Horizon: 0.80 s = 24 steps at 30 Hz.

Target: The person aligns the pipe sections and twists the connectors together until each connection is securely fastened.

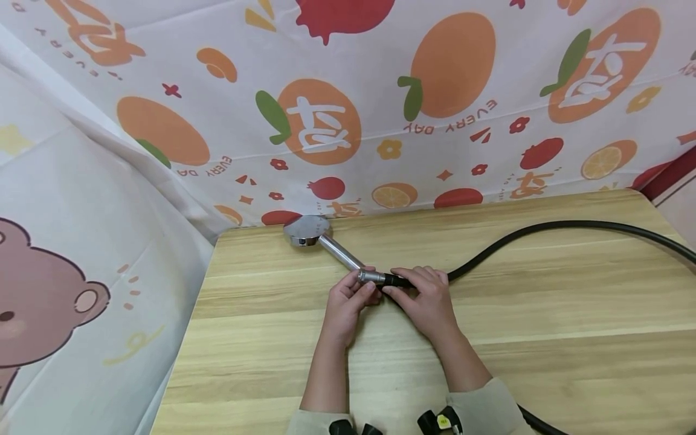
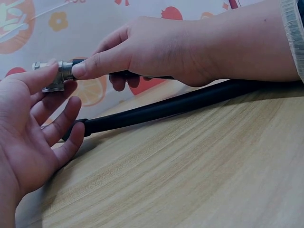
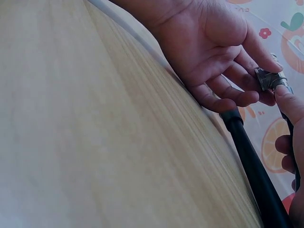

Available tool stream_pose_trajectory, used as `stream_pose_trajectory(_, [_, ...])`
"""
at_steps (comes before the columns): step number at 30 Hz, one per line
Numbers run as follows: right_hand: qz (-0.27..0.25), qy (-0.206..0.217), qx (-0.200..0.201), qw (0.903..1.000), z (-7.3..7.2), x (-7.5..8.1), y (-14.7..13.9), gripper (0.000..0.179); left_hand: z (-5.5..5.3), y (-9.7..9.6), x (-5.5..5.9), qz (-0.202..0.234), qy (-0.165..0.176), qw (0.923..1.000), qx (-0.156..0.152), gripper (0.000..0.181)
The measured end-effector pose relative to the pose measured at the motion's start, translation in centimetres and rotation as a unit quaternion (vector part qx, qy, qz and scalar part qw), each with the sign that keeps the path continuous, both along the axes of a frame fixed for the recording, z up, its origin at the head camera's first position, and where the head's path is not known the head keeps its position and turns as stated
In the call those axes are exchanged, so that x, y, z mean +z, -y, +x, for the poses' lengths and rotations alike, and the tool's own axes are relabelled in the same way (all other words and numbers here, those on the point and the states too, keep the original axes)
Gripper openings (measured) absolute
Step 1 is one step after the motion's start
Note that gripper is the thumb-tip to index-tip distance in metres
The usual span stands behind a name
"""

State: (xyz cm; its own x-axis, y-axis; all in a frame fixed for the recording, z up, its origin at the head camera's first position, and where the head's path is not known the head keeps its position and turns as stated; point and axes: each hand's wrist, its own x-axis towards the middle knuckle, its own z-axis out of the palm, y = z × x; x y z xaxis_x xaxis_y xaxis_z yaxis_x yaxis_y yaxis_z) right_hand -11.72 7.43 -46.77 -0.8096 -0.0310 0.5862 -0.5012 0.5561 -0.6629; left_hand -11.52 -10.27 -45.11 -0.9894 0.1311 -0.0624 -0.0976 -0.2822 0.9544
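Observation:
A silver shower head point(image 1: 307, 228) lies near the back edge of the table, its handle slanting toward my hands. My left hand point(image 1: 345, 308) pinches a small T-shaped metal fitting point(image 1: 372, 277) between thumb and fingers; the same fitting point(image 2: 65, 70) shows in the left wrist view. From the right, my right hand point(image 1: 426, 302) grips the black hose point(image 1: 571, 225) at its end, which meets the fitting. How far the two are joined cannot be seen. Below the hands runs a black length of hose point(image 2: 152, 109), its collared end beside my left fingers.
The wooden table point(image 1: 261, 350) spreads under both hands. Behind it hangs a fruit-printed cloth point(image 1: 375, 78), and a bear-printed cloth point(image 1: 136, 241) hangs at the left. More black hose point(image 1: 535, 420) passes by the right sleeve at the front. Each sleeve carries a black wrist device.

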Motion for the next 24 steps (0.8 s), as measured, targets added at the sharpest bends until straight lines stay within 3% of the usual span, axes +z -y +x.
stream_pose_trajectory(24, [0.027,-0.007,0.000,0.9996,0.00,0.17,0.04,0.026,-0.04,-0.01,0.03,-0.013,-0.003,0.9999,0.008,0.034])
